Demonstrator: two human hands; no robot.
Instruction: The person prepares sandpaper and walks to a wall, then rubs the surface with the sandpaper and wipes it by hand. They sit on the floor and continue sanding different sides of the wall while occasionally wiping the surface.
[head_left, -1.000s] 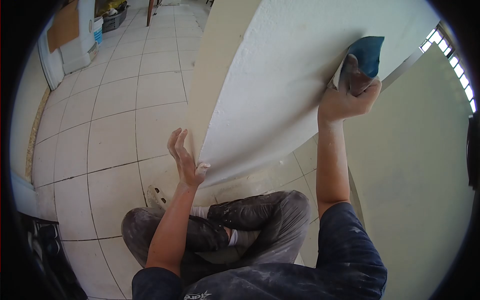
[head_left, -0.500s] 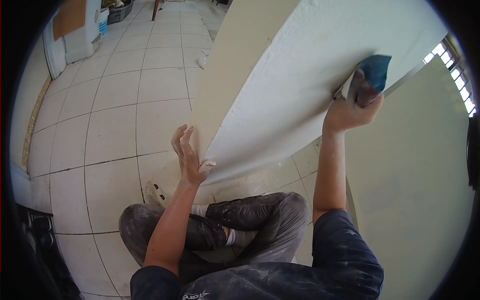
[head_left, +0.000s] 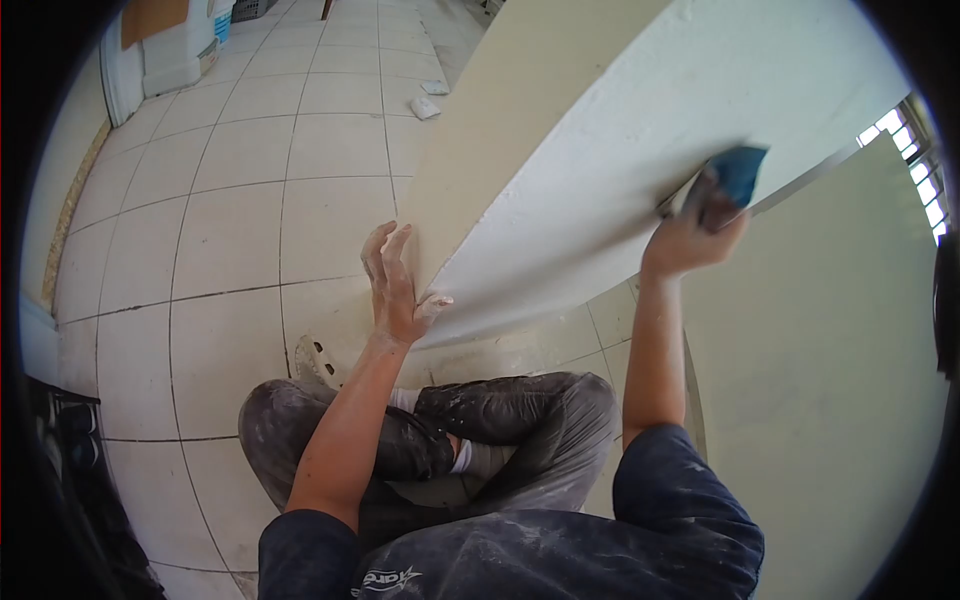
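Head view, person seated cross-legged on the tiled floor (head_left: 230, 230), facing the corner of a plastered pillar (head_left: 640, 150).

Right hand (head_left: 690, 235): raised high, arm extended upward. Fingers curled closed around a blue sanding pad (head_left: 738, 172), which is pressed flat against the white face of the pillar, close to its right edge where it meets the cream wall (head_left: 830, 350). The pad lies above the fingers, at the far end of the hand; its face is turned into the plaster. Image slightly blurred at this hand.

Left hand (head_left: 398, 285): low, holding nothing. Fingers straight and together, laid flat on the beige side face of the pillar; thumb hooked round the corner edge onto the white face. It touches the pillar only, well apart from the pad.

Key relation: the white face's long axis runs from the left hand, lower left, up to the right hand, upper right. The pad sits at the upper end, so the right hand alone is on it; unsanded length lies below, toward the left hand.

Dusty trousers (head_left: 480, 450) and a sandal (head_left: 315, 362) sit just below the pillar's foot.
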